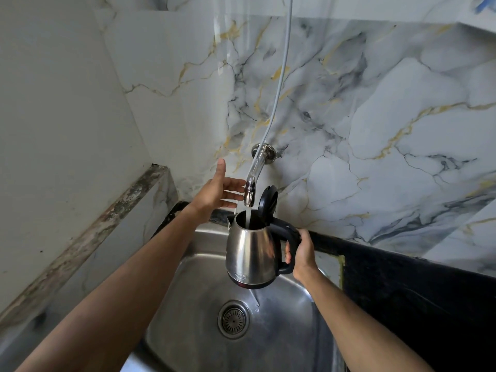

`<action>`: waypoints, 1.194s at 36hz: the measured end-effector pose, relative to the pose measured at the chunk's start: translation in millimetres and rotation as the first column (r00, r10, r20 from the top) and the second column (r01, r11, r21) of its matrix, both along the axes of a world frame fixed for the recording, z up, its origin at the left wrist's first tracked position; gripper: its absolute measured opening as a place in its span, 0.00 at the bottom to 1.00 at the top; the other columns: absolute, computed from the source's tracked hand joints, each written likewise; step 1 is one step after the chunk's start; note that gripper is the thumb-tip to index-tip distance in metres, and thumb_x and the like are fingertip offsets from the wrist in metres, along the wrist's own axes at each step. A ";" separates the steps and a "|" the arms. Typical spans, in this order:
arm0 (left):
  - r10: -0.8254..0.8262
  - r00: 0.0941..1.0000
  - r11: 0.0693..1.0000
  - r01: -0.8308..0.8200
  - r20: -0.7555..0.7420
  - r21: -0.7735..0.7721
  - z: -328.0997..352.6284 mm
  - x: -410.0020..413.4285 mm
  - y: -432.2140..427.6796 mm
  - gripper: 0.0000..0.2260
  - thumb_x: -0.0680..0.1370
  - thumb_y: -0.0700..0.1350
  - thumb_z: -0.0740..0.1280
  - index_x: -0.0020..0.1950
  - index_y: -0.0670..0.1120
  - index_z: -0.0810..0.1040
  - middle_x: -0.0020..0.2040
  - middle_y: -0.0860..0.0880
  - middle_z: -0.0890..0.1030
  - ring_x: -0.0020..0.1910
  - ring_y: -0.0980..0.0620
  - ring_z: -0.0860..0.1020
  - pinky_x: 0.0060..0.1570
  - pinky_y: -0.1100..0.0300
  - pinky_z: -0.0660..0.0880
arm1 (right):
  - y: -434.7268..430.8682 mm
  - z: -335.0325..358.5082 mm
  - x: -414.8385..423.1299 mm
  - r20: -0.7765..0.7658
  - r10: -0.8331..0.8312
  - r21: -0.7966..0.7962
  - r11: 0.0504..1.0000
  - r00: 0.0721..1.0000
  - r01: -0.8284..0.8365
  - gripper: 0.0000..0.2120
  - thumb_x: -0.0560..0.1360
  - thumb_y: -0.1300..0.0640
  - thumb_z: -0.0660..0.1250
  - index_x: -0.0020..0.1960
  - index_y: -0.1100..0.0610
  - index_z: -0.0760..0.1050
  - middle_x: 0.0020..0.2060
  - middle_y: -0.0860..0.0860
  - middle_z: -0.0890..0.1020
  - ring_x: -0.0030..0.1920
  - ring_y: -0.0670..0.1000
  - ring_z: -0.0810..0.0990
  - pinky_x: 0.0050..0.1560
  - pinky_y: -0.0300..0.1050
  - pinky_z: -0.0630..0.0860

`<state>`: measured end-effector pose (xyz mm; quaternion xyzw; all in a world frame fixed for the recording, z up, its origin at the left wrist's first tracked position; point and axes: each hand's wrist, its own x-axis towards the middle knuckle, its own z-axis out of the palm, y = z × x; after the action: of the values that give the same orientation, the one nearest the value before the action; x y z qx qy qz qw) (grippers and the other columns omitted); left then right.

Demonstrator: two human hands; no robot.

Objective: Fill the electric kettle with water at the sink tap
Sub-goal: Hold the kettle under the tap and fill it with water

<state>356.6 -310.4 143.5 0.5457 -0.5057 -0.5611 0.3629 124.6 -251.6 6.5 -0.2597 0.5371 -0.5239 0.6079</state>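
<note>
While water falls, kettle upright, spout leftward.

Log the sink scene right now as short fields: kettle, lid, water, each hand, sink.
kettle: steel kettle held upright over the sink, mouth under the tap
lid: black lid flipped open
water: stream running into the kettle
right hand: right hand gripping the black handle
left hand: left hand open beside the tap spout
sink: steel sink, drain uncovered
</note>
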 end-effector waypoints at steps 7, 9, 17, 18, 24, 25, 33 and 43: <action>-0.016 1.000 1.000 0.016 0.018 -0.013 0.8 -1.2 -0.2 0.46 0.68 0.80 0.44 0.56 0.49 0.85 0.54 0.47 0.87 0.56 0.45 0.83 0.54 0.49 0.77 | 1.8 -2.2 -1.3 0.018 0.011 0.004 1.000 1.000 -0.011 0.26 0.76 0.47 0.55 0.22 0.55 0.71 0.16 0.51 0.68 0.17 0.50 0.63 0.18 0.40 0.60; -0.010 1.000 1.000 0.010 0.015 -0.013 0.2 -1.7 -0.5 0.44 0.70 0.78 0.43 0.55 0.50 0.86 0.53 0.46 0.87 0.56 0.45 0.83 0.53 0.49 0.78 | 1.9 -3.1 -1.6 0.019 0.014 -0.004 1.000 1.000 -0.013 0.26 0.77 0.48 0.55 0.22 0.55 0.71 0.16 0.51 0.68 0.17 0.50 0.63 0.18 0.39 0.60; -0.001 1.000 0.999 0.003 0.027 -0.044 -0.1 -2.8 0.8 0.44 0.68 0.80 0.45 0.53 0.51 0.87 0.52 0.47 0.87 0.54 0.45 0.84 0.54 0.48 0.78 | 1.0 -3.0 0.6 0.024 0.012 -0.002 1.000 1.000 -0.012 0.25 0.76 0.48 0.55 0.23 0.57 0.69 0.16 0.52 0.67 0.17 0.50 0.63 0.18 0.40 0.59; 0.001 1.000 0.999 0.000 0.023 -0.041 -0.7 -2.8 0.4 0.43 0.69 0.80 0.45 0.53 0.51 0.87 0.52 0.47 0.87 0.55 0.44 0.84 0.54 0.48 0.78 | 0.5 -2.4 1.4 0.029 0.009 -0.004 1.000 1.000 -0.009 0.25 0.76 0.49 0.55 0.22 0.57 0.68 0.15 0.52 0.66 0.16 0.50 0.62 0.18 0.40 0.58; -0.006 1.000 0.999 0.007 0.022 -0.046 -1.6 -2.1 -0.1 0.45 0.65 0.82 0.46 0.53 0.52 0.87 0.52 0.47 0.87 0.54 0.45 0.84 0.52 0.50 0.78 | 0.7 -2.1 0.7 0.029 0.017 -0.011 1.000 0.999 -0.017 0.26 0.76 0.48 0.55 0.22 0.57 0.68 0.15 0.52 0.66 0.16 0.50 0.62 0.18 0.39 0.58; -0.003 1.000 0.999 0.003 0.020 -0.047 -1.8 -2.1 0.1 0.45 0.65 0.82 0.46 0.53 0.52 0.87 0.52 0.47 0.87 0.54 0.45 0.84 0.51 0.50 0.78 | 0.8 -2.2 0.5 0.025 0.017 -0.010 1.000 1.000 -0.017 0.26 0.76 0.48 0.55 0.22 0.57 0.69 0.15 0.52 0.66 0.16 0.50 0.62 0.18 0.40 0.58; 0.024 1.000 0.997 -0.023 0.017 -0.076 -2.2 -3.4 3.7 0.42 0.67 0.81 0.47 0.51 0.52 0.87 0.51 0.47 0.87 0.52 0.46 0.85 0.51 0.49 0.78 | 1.5 -4.2 -1.0 0.018 0.017 0.003 1.000 1.000 -0.017 0.25 0.76 0.47 0.56 0.22 0.56 0.70 0.16 0.51 0.67 0.17 0.49 0.62 0.19 0.39 0.59; 0.030 0.999 0.996 -0.029 0.015 -0.082 -8.7 -2.5 -0.5 0.35 0.72 0.77 0.51 0.49 0.53 0.87 0.49 0.48 0.88 0.50 0.47 0.85 0.48 0.51 0.79 | -0.3 -11.5 -0.5 -0.008 0.028 0.004 1.000 1.000 -0.028 0.24 0.73 0.45 0.57 0.23 0.56 0.70 0.17 0.53 0.68 0.18 0.51 0.63 0.19 0.40 0.59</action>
<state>354.1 -310.9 134.7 0.5422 -0.5230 -0.5301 0.3892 124.1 -251.9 -4.9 -0.2684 0.5368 -0.5133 0.6135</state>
